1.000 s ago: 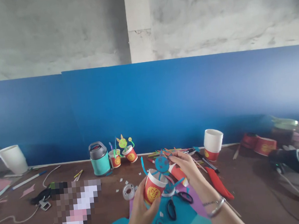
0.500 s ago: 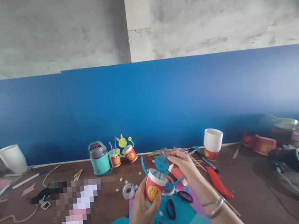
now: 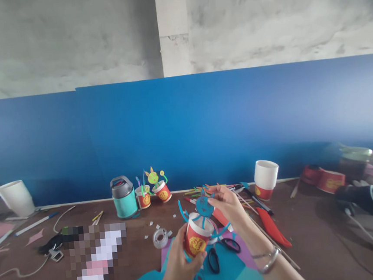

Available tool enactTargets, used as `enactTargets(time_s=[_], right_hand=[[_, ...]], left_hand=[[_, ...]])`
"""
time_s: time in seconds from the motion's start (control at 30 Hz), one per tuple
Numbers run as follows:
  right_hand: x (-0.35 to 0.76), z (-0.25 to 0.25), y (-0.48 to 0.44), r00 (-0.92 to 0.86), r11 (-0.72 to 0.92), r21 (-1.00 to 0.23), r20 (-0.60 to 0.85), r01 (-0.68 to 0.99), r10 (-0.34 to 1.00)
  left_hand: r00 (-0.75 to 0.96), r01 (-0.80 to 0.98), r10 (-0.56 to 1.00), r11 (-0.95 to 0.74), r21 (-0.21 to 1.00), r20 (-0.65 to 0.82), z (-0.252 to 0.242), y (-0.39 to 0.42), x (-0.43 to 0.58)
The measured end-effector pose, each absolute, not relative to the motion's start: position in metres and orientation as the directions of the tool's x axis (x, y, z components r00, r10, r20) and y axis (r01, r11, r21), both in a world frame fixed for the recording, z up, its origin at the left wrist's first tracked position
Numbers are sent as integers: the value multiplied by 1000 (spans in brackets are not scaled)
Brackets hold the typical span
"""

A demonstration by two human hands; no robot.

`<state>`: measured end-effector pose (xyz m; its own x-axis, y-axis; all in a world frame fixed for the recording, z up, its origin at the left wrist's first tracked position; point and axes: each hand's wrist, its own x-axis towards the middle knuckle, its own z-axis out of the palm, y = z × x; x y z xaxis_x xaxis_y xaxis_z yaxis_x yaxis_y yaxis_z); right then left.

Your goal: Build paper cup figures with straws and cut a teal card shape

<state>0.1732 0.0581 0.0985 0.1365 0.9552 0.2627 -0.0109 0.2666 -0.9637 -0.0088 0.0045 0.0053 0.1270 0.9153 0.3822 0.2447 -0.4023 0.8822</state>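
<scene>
My left hand (image 3: 180, 262) is wrapped round a red paper cup (image 3: 197, 240) with a white rim and a yellow emblem, held tilted above the blue paper sheets (image 3: 232, 269). A round blue paper cat face (image 3: 204, 206) with ears and drawn features stands over the cup's mouth. Its right edge is pinched by the fingers of my right hand (image 3: 230, 208). Blue strips (image 3: 181, 211) stick up at the cup's left side, and another blue strip (image 3: 223, 231) reaches out on the right. Black-handled scissors (image 3: 213, 261) lie just right of the cup.
A roll of clear tape (image 3: 160, 238) lies to the left among paper scraps. Behind it stand a teal flask (image 3: 125, 204) and a finished-looking cup with a green cat face (image 3: 162, 191). Stacked white cups (image 3: 265, 174) and a red pouch (image 3: 272, 228) are on the right.
The cup has moved slightly right and down in my left hand. The cat face has shifted slightly right and turned, with my right hand still at its edge.
</scene>
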Motion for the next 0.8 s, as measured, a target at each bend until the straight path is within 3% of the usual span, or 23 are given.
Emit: enactTargets(time_s=[0.2, 0.47, 0.7, 0.8], right_hand=[[174, 96, 60, 104, 301, -953, 304, 44, 947], [178, 94, 61, 51, 372, -876, 405, 308, 913], [179, 90, 65, 85, 371, -922, 381, 113, 921], [179, 90, 64, 39, 307, -937, 317, 168, 947]], left_hand=[[213, 186, 916, -379, 907, 339, 14, 0, -8], [134, 259, 916, -400, 879, 377, 17, 2, -9], [-77, 225, 909, -384, 896, 409, 13, 10, -12], [-172, 183, 908, -353, 918, 383, 10, 15, -14]])
